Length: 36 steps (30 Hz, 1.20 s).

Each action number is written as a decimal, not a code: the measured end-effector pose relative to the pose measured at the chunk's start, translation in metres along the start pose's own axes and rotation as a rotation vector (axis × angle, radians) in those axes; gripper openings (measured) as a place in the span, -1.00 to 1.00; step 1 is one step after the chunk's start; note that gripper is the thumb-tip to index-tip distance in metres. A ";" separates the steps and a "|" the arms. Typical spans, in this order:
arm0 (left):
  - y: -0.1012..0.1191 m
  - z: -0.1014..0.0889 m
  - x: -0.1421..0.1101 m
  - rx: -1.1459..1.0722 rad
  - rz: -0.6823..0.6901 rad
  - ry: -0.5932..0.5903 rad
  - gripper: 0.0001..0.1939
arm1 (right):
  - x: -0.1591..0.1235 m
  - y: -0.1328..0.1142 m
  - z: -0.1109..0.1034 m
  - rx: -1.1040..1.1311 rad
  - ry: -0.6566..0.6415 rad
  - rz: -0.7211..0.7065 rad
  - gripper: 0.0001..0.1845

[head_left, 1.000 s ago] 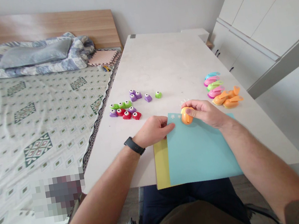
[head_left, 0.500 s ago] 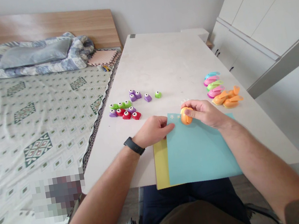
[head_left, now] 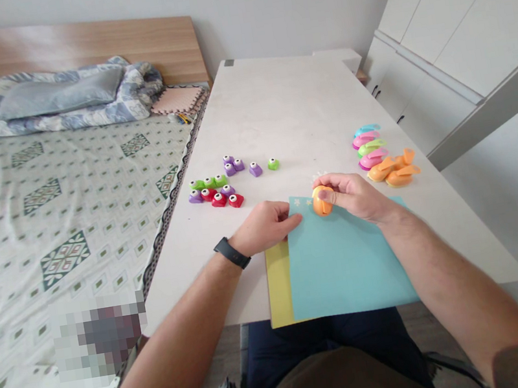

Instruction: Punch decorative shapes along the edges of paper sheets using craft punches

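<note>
An orange craft punch [head_left: 322,201] is gripped in my right hand [head_left: 355,195], set over the top edge of a blue sheet of paper [head_left: 343,259]. Left of the punch, flower-shaped holes [head_left: 302,203] show along that edge. My left hand [head_left: 271,223] pinches the sheet's upper left corner between thumb and fingers. Beneath the blue sheet, a yellow sheet [head_left: 280,286] sticks out on the left. Small pale flower cut-outs [head_left: 319,176] lie on the table just beyond the punch; my right fingers partly hide them.
Several small purple, green and red punches [head_left: 219,199] sit on the white table [head_left: 284,105] at left. At right is a group of coloured lever punches [head_left: 369,145] beside orange ones [head_left: 398,177]. A bed [head_left: 104,179] runs along the left side, and white cabinets [head_left: 446,72] stand right.
</note>
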<state>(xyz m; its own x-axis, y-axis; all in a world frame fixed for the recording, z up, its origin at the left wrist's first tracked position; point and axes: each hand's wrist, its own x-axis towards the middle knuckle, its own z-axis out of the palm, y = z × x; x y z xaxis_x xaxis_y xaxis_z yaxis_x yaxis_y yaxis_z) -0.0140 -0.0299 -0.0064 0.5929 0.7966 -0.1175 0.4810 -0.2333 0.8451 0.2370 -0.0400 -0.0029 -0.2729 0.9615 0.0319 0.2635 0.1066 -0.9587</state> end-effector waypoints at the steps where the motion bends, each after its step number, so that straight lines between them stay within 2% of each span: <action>1: 0.000 0.000 0.000 0.000 -0.004 0.000 -0.63 | 0.000 0.000 0.000 -0.001 0.000 -0.001 -0.57; 8: 0.000 0.000 0.000 0.016 0.001 0.000 -0.64 | 0.002 0.000 0.001 0.051 0.011 0.005 -0.59; 13: -0.001 0.000 0.000 0.055 0.010 0.006 -0.65 | 0.003 0.000 0.000 0.048 -0.031 0.017 -0.60; 25: 0.000 0.001 0.001 0.019 -0.004 -0.013 -0.64 | 0.000 0.002 -0.004 0.052 -0.050 0.049 -0.54; 36: 0.000 0.000 0.000 0.027 -0.013 -0.012 -0.65 | 0.002 0.001 -0.009 0.163 0.066 0.046 -0.61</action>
<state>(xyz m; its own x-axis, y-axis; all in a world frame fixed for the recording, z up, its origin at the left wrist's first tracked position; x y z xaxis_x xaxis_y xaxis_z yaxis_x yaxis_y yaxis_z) -0.0139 -0.0302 -0.0061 0.5936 0.7933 -0.1350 0.5059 -0.2374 0.8293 0.2449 -0.0355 -0.0009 -0.2012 0.9795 0.0000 0.1194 0.0245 -0.9925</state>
